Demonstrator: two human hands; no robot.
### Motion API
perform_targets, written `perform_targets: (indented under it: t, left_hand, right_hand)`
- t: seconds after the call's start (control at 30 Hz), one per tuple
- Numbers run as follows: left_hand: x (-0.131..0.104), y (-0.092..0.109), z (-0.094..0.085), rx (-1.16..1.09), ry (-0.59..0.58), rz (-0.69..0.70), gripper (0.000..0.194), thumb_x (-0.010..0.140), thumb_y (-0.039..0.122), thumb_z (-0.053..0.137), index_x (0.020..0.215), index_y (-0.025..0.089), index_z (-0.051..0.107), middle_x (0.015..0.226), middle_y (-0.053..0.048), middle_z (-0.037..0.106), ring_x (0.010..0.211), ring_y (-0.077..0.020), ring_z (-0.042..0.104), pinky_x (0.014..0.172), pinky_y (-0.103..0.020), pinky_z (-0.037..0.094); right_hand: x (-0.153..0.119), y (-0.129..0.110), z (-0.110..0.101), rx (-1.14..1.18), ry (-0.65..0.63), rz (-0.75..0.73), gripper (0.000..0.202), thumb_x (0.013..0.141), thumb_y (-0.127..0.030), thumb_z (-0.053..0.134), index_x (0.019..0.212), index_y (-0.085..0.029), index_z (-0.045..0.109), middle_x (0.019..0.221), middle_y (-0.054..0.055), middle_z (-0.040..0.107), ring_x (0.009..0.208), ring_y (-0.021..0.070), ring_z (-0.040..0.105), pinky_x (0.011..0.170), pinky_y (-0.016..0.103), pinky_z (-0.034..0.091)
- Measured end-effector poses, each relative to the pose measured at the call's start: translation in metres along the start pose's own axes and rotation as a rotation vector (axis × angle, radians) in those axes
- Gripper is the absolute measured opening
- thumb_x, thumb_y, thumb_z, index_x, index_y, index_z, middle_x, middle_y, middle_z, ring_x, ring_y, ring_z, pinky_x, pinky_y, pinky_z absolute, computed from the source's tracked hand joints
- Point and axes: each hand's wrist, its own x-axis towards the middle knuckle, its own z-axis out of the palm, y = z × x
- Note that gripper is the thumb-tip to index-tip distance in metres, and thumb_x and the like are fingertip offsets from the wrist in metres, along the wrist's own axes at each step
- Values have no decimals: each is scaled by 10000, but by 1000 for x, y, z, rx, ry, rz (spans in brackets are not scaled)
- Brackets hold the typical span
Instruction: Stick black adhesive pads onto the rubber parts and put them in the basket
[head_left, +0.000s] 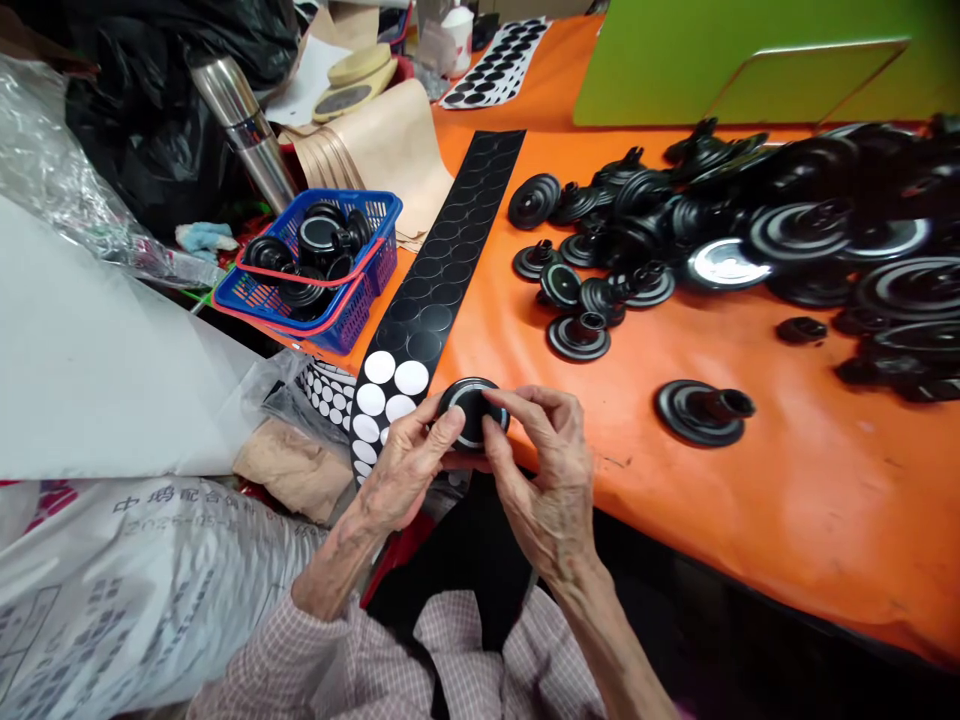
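Above the table's front edge, my left hand grips a black round plastic disc with a pale ring by its rim, thumb on the face. Fingers pinched, my right hand is at the disc's right side. What looks like a black round sticker lies over the middle of the face, against my right thumb and index finger; whether it is stuck down I cannot tell. Just left of my hands runs a long sheet of black round stickers; its near end shows bare white circles. The disc's underside is hidden.
One stemmed black disc lies apart on the orange table. A heap of similar parts spreads at right, before a green panel. On the left stand a blue basket holding several discs, and a steel flask.
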Motion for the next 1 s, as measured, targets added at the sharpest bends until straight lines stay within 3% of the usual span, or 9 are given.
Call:
perform_targets:
  t: [0.17, 0.47, 0.77, 1.0]
  left_hand:
    - [-1, -2, -5, -7, -24, -19, 303, 866, 414, 594, 1088, 234, 696, 1201, -55, 633, 1028, -216, 621, 849, -346, 557]
    - [0, -3, -8, -21, 41, -56, 403, 854, 511, 566, 990, 157, 701, 1094, -91, 668, 1024, -238, 619, 852, -380, 550]
    - [-4, -13, -8, -51, 100, -90, 394, 828, 511, 604, 891, 125, 654, 1083, -98, 655, 1079, -254, 595, 867, -380, 539]
    - [-3, -12, -9, -59, 131, -97, 393, 827, 521, 600, 820, 128, 625, 918, -84, 690, 990, -245, 642, 820, -364, 549]
  right_hand:
    - [-2, 2, 1, -71, -43, -60, 270, 902, -203, 537, 1144, -292, 616, 999, 66, 507, 961, 215, 534, 809, 410, 501]
    - [-7, 1, 4, -103, -75, -113, 292, 911, -191, 533, 1187, -278, 567, 1033, 70, 518, 957, 201, 574, 783, 366, 527]
    - [0, 7, 4, 58, -171, -34, 135, 855, -157, 554, 976, -216, 539, 872, 29, 551, 850, 182, 548, 695, 320, 496]
    - [-5, 9, 4, 155, -251, 32, 52, 837, -176, 562, 823, -225, 549, 801, 0, 512, 777, 158, 521, 701, 318, 474]
